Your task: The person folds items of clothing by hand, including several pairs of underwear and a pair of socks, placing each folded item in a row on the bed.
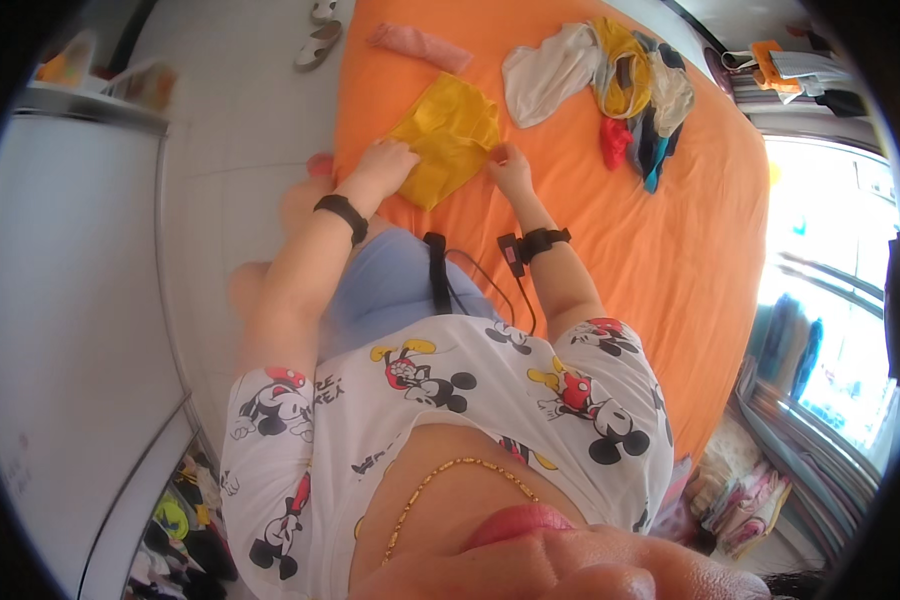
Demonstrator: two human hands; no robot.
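A yellow cloth garment (450, 135) lies partly folded on the orange bedsheet (645, 240) in front of me. At its left edge is my left hand (390, 166), fingers curled on the fabric and seemingly pinching it. My right hand (510, 169) is at the garment's right corner, thumb and fingers close together; whether cloth is between them cannot be told. Beyond the garment rests a rolled pink cloth (420, 46). Black straps circle both wrists, and a small black device with a cable hangs by the right one.
A white garment (551, 75) and a heap of mixed clothes (626, 75) lie at the bed's far right. Shoes (319, 45) stand on the tiled floor (232, 150) left of the bed. A white cabinet (82, 262) is at the left, folded textiles (750, 502) at lower right.
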